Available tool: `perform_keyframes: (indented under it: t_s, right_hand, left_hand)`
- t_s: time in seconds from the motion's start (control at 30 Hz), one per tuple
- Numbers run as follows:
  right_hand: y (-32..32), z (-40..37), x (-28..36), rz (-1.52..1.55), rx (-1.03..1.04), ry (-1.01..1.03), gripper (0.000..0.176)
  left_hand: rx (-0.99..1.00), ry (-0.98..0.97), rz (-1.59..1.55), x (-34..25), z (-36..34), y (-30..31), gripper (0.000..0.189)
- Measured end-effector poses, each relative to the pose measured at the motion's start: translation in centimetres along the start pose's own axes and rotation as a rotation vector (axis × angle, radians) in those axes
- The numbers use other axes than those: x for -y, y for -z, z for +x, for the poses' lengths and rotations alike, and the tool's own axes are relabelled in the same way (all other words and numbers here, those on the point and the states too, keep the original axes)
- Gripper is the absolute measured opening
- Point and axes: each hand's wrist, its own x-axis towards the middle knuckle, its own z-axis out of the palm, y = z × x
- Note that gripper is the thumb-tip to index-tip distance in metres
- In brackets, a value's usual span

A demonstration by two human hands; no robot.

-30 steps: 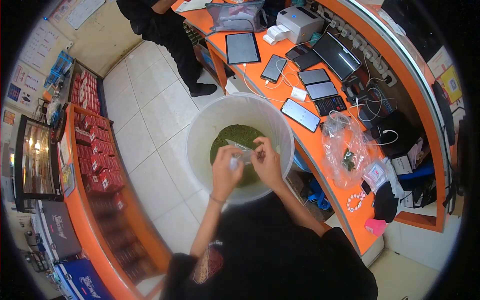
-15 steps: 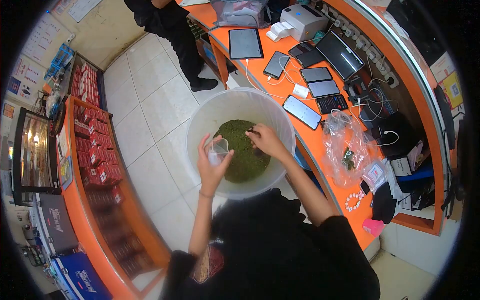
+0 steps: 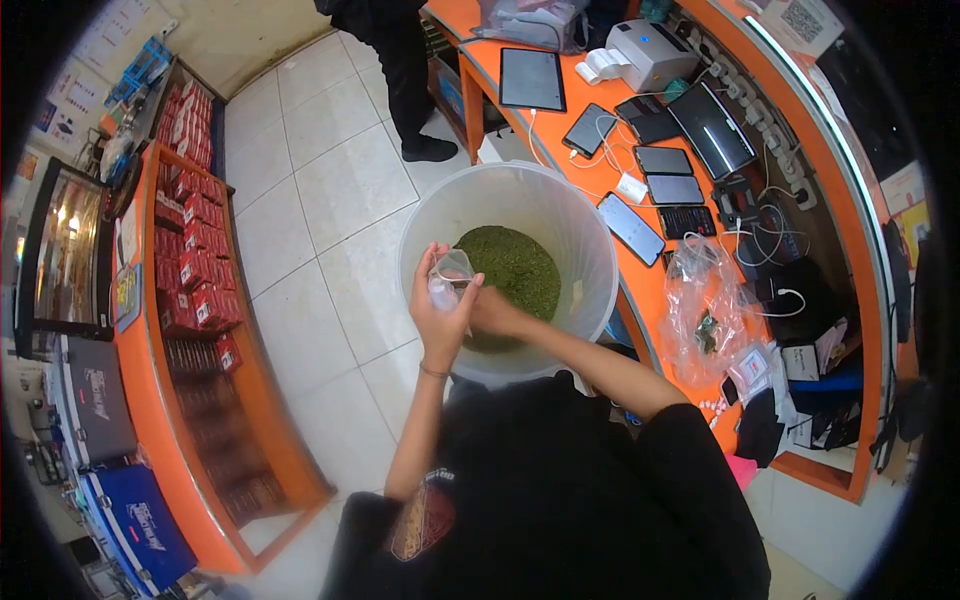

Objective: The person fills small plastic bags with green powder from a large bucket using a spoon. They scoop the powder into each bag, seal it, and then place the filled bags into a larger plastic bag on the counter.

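A large translucent round tub holds crumbled green leafy material. Over its left side, my left hand grips a small clear plastic bag, its mouth spread at the top and something whitish showing low in it. My right hand is at the bag, just right of my left thumb, with its fingers curled. These fingertips are partly covered by my left hand and blurred, so what they pinch cannot be made out; a small dark bit shows at the bag's mouth.
Right of the tub, an orange desk carries a tablet, several phones, a label printer, cables and a crumpled clear bag. Orange shelving with red boxes stands left. A person in dark trousers stands beyond the tub.
My right hand has come up from the green material, where it pinched a small dark object, and moved left to the bag. The whole view has shifted slightly.
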Motion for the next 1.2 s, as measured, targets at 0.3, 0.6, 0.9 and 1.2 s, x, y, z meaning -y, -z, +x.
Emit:
perform_keyframes:
  t_s: [0.3,0.6,0.9,1.2]
  right_hand:
    - [11.9,-4.8,2.6,0.826,-0.13,-0.295,0.035]
    - [13.5,-9.6,9.6,0.516,-0.732,0.121,0.032]
    - [10.1,-11.0,12.5,-0.34,-0.489,0.549,0.028]
    - [11.3,-12.4,11.5,-0.535,-0.419,0.536,0.028]
  left_hand:
    - [0.035,0.011,-0.042,-0.6,2.2,1.9,0.074]
    - [0.29,-0.236,0.385,-0.5,3.3,1.0,0.062]
    - [0.382,-0.092,0.269,-0.3,3.3,-2.6,0.075]
    - [0.421,0.001,0.194,-0.1,3.0,-1.9,0.085]
